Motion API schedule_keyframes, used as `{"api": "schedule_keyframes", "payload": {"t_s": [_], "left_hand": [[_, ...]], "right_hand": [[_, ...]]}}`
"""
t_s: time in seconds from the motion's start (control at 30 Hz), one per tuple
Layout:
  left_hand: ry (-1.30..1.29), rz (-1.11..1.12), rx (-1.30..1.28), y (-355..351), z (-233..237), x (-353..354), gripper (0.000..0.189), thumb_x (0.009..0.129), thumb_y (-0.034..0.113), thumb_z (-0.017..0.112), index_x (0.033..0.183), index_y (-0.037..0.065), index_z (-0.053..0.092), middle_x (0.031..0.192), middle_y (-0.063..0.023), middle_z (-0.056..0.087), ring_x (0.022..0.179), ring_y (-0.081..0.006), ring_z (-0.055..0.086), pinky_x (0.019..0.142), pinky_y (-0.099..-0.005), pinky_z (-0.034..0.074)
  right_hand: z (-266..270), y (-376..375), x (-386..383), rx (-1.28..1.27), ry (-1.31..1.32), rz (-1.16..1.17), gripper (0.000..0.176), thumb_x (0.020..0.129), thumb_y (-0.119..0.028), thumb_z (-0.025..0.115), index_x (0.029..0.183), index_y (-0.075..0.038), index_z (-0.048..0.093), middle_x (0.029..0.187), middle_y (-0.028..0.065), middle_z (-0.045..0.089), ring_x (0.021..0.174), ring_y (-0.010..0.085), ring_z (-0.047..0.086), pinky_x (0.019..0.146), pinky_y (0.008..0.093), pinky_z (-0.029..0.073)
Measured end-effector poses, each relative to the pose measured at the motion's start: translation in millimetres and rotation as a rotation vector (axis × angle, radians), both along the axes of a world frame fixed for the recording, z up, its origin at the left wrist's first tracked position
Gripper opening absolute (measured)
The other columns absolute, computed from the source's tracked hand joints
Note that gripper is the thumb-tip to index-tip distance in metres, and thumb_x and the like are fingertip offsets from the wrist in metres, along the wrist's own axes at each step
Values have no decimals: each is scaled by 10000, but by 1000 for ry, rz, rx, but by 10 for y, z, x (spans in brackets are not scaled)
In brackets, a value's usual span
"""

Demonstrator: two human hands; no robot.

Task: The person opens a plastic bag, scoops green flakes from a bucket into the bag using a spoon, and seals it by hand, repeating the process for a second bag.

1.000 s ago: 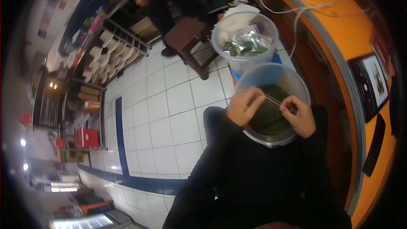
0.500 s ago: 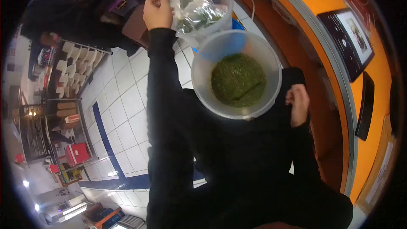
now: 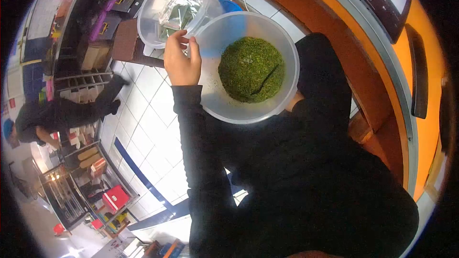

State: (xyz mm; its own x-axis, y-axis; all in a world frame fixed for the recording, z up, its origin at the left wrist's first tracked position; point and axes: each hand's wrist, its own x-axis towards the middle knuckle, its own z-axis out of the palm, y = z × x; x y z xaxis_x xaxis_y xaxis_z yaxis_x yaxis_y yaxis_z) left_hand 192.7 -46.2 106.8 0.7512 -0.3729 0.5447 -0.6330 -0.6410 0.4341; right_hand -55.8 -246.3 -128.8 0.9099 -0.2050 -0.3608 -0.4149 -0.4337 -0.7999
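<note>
A translucent plastic bucket [image 3: 210, 93] sits at my lap, tilted toward me. Finely chopped green herbs [image 3: 244, 67] cover its bottom, with a dark, narrow strip [image 3: 268, 79] across them. My left hand [image 3: 184, 64] is raised at the bucket's left rim, thumb and fingers apart, nothing showing between them. Of my right hand [image 3: 297, 101] only a small part shows, low at the bucket's right side; its fingers are hidden behind the wall. Just beyond my left hand stands a second translucent bucket [image 3: 149, 7], holding clear plastic bags [image 3: 184, 12] with green contents.
A blue container [image 3: 230, 5] shows behind the near bucket. To the right runs an orange counter [image 3: 430, 67] bearing a tablet [image 3: 382, 0] and a black bar-shaped object [image 3: 419, 71]. On the left, a person in dark clothes [image 3: 62, 117] is by the shelves, across a tiled floor [image 3: 153, 129].
My left hand has come back from the far bucket to the near bucket's rim. My right hand has gone from beside the bucket to behind its wall. The view has shifted.
</note>
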Motion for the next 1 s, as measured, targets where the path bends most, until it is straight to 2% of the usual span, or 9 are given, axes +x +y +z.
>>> {"api": "schedule_keyframes", "payload": {"t_s": [0.07, 0.13, 0.2, 0.37, 0.53, 0.67, 0.77, 0.87, 1.0], "left_hand": [[-9, -24, -9, -15, 0, 7, 248, 962, 138, 726, 1174, 30, 655, 927, -85, 698, 764, -176, 664, 698, -314, 511], [-15, -44, -15, -28, -8, -6, 248, 964, 139, 725, 1176, 30, 655, 917, -81, 694, 764, -173, 662, 693, -312, 510], [102, -20, -64, -48, 40, -50, 248, 945, 119, 720, 1163, 23, 651, 913, -100, 669, 798, -240, 631, 767, -391, 512], [132, -21, -65, -42, 44, -58, 248, 945, 119, 720, 1164, 25, 654, 907, -91, 666, 796, -226, 629, 764, -382, 508], [40, -23, -11, -10, 4, -25, 256, 969, 145, 729, 1178, 23, 645, 902, -77, 688, 774, -172, 664, 696, -317, 519], [29, -25, -13, -11, 6, -16, 255, 967, 140, 729, 1176, 21, 642, 906, -80, 691, 762, -174, 668, 690, -317, 521], [9, -40, -29, -10, -1, -17, 251, 966, 137, 726, 1173, 21, 642, 908, -83, 697, 756, -172, 669, 686, -312, 520], [31, -38, -45, -11, 2, -23, 247, 968, 138, 723, 1170, 21, 644, 911, -87, 702, 760, -170, 670, 690, -313, 521], [15, -39, -35, -13, 2, -20, 246, 965, 138, 724, 1167, 22, 645, 910, -93, 707, 757, -180, 673, 690, -320, 523]], "right_hand": [[35, -50, -3, 93, 90, -16, 518, 880, -250, 789, 1324, -11, 667, 1313, 278, 667, 1236, 447, 635, 1059, 497, 518], [724, -100, 102, -165, 304, 229, 594, 804, -254, 864, 1320, -25, 679, 1309, 252, 682, 1226, 427, 647, 1073, 472, 517], [545, -105, 77, -125, 290, 229, 620, 783, -244, 882, 1324, -22, 676, 1314, 242, 685, 1232, 419, 646, 1078, 464, 513], [-138, -199, -76, 189, 200, 137, 706, 746, -232, 911, 1360, -7, 646, 1341, 231, 678, 1264, 415, 626, 1087, 460, 503], [492, -91, 77, -132, 264, 295, 678, 840, -285, 835, 1413, -7, 602, 1375, 248, 652, 1286, 430, 608, 1098, 479, 491], [354, 20, 50, -260, 123, 173, 614, 884, -365, 779, 1374, -22, 639, 1348, 247, 664, 1264, 436, 618, 1083, 480, 504], [407, -61, 69, -299, 230, 355, 579, 895, -424, 755, 1332, -51, 682, 1317, 238, 682, 1238, 430, 634, 1070, 493, 508], [179, -44, 34, -306, 80, 388, 506, 928, -412, 724, 1304, -75, 711, 1298, 221, 698, 1220, 410, 649, 1065, 503, 508], [-160, 100, -6, -275, 52, 173, 472, 978, -403, 662, 1296, -57, 706, 1309, 220, 693, 1220, 411, 649, 1058, 520, 506]]}}
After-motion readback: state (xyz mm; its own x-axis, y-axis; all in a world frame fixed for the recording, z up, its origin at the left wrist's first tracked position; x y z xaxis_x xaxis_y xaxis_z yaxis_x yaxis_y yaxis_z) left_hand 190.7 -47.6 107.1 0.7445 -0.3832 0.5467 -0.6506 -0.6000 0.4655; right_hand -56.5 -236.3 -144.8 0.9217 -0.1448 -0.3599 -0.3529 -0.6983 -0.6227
